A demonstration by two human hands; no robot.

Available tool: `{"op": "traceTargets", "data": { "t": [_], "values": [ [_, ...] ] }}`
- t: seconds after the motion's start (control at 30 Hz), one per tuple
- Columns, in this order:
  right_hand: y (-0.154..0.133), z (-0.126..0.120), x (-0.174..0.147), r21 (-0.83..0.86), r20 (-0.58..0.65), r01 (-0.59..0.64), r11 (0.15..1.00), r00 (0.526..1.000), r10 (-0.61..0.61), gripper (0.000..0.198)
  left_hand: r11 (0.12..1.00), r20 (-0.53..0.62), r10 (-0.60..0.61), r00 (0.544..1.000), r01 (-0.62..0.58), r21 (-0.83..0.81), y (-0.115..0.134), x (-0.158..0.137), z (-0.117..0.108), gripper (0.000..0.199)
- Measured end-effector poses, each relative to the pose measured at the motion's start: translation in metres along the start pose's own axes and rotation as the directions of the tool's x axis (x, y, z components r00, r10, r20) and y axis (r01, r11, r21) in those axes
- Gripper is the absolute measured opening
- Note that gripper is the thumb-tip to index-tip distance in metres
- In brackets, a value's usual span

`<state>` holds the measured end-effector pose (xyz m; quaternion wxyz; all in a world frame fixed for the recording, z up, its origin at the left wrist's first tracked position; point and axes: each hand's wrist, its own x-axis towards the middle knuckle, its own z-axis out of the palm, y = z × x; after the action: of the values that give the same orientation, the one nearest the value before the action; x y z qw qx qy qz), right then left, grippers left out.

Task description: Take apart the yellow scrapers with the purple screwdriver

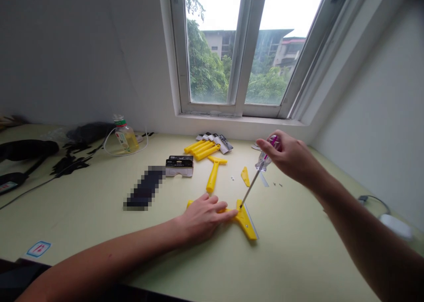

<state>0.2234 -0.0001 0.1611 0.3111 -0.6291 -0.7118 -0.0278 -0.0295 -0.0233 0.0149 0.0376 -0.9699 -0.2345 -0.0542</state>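
A yellow scraper (245,226) with a thin blade along its edge lies on the table under my left hand (207,213). The left fingers wrap over its handle and press it down, with the index finger reaching toward the head. My right hand (280,149) grips the clear and purple handle of a screwdriver (252,188). The screwdriver leans to the right, its tip on the scraper head at a screw spot. Lower on the head a second screw (247,226) shows. Behind lie a yellow cover piece (245,177), a loose blade (264,179) and small screws (277,185).
Another yellow scraper (213,174) lies beyond my left hand, near tiny metal parts (232,178). Several packaged yellow handles (205,150) sit by the wall. A black box (179,166), a pixelated dark object (145,189) and a bottle (126,136) with a white cable stand left.
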Motion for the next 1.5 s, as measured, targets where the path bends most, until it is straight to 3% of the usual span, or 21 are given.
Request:
{"op": "traceTargets", "data": {
  "t": [0.1, 0.2, 0.27, 0.37, 0.43, 0.57, 0.63, 0.73, 0.77, 0.83, 0.93, 1.0, 1.07, 1.17, 1.23, 1.37, 1.5],
  "values": [
    [0.006, -0.020, 0.011, -0.007, 0.285, 0.001, 1.000, 0.959, 0.001, 0.040, 1.000, -0.008, -0.016, 1.000, 0.016, 0.008, 0.001, 0.000, -0.001, 0.048],
    [0.005, -0.038, 0.019, 0.083, 0.563, -0.036, 0.996, 0.827, -0.017, 0.041, 0.999, -0.007, -0.018, 1.000, 0.019, 0.029, 0.004, -0.001, -0.002, 0.048],
    [0.002, -0.046, 0.022, 0.114, 0.655, -0.041, 0.993, 0.754, -0.044, 0.038, 0.998, -0.005, -0.017, 1.000, 0.017, 0.052, 0.005, -0.001, -0.003, 0.048],
    [-0.001, -0.049, 0.025, 0.099, 0.707, 0.017, 0.995, 0.703, -0.082, 0.036, 0.997, -0.002, -0.019, 1.000, 0.019, 0.072, 0.004, -0.001, -0.005, 0.051],
    [-0.001, -0.045, 0.029, 0.000, 0.685, 0.064, 0.998, 0.727, -0.047, 0.040, 0.997, 0.012, -0.012, 1.000, 0.011, 0.074, 0.001, 0.000, -0.006, 0.052],
    [-0.001, -0.040, 0.035, -0.215, 0.520, 0.187, 0.958, 0.853, -0.050, 0.050, 0.998, 0.039, 0.002, 0.999, -0.004, 0.057, -0.002, 0.002, -0.009, 0.050],
    [-0.005, -0.044, 0.034, -0.150, 0.547, 0.271, 0.951, 0.824, -0.148, 0.046, 0.999, 0.030, -0.004, 1.000, 0.002, 0.037, -0.002, 0.002, -0.009, 0.050],
    [-0.016, -0.052, 0.029, 0.075, 0.625, 0.386, 0.920, 0.700, -0.345, 0.034, 1.000, 0.012, -0.013, 1.000, 0.013, 0.013, -0.002, 0.002, -0.007, 0.050],
    [-0.020, -0.054, 0.027, 0.110, 0.626, 0.411, 0.905, 0.678, -0.385, 0.033, 1.000, 0.010, -0.015, 1.000, 0.015, 0.010, -0.002, 0.001, -0.006, 0.050],
    [-0.024, -0.053, 0.026, 0.066, 0.598, 0.440, 0.895, 0.701, -0.389, 0.038, 1.000, 0.010, -0.022, 1.000, 0.021, 0.015, -0.001, 0.001, -0.004, 0.050],
    [-0.022, -0.045, 0.030, -0.210, 0.474, 0.417, 0.884, 0.834, -0.281, 0.051, 0.998, 0.014, -0.044, 0.999, 0.044, 0.035, -0.002, 0.000, -0.002, 0.051],
    [-0.018, -0.040, 0.032, -0.378, 0.392, 0.418, 0.826, 0.881, -0.266, 0.057, 0.996, 0.016, -0.078, 0.997, 0.077, 0.050, -0.003, 0.000, 0.000, 0.053],
    [-0.014, -0.038, 0.033, -0.405, 0.380, 0.460, 0.790, 0.871, -0.312, 0.055, 0.992, 0.016, -0.111, 0.994, 0.109, 0.060, -0.005, 0.000, 0.002, 0.055],
    [-0.013, -0.040, 0.032, -0.171, 0.429, 0.505, 0.846, 0.811, -0.398, 0.031, 0.992, 0.005, -0.112, 0.994, 0.112, 0.057, -0.008, 0.001, 0.004, 0.056],
    [-0.015, -0.042, 0.031, -0.017, 0.450, 0.469, 0.883, 0.792, -0.412, 0.029, 0.994, -0.002, -0.096, 0.995, 0.096, 0.051, -0.009, 0.002, 0.004, 0.055],
    [-0.020, -0.035, 0.031, 0.039, 0.457, 0.286, 0.957, 0.847, -0.272, 0.034, 0.995, -0.003, -0.084, 0.996, 0.084, 0.050, -0.010, 0.002, 0.003, 0.055],
    [-0.019, -0.032, 0.036, -0.201, 0.397, 0.302, 0.932, 0.895, -0.205, 0.049, 0.995, 0.000, -0.082, 0.997, 0.082, 0.054, -0.010, 0.001, 0.003, 0.054]
  ]
}}
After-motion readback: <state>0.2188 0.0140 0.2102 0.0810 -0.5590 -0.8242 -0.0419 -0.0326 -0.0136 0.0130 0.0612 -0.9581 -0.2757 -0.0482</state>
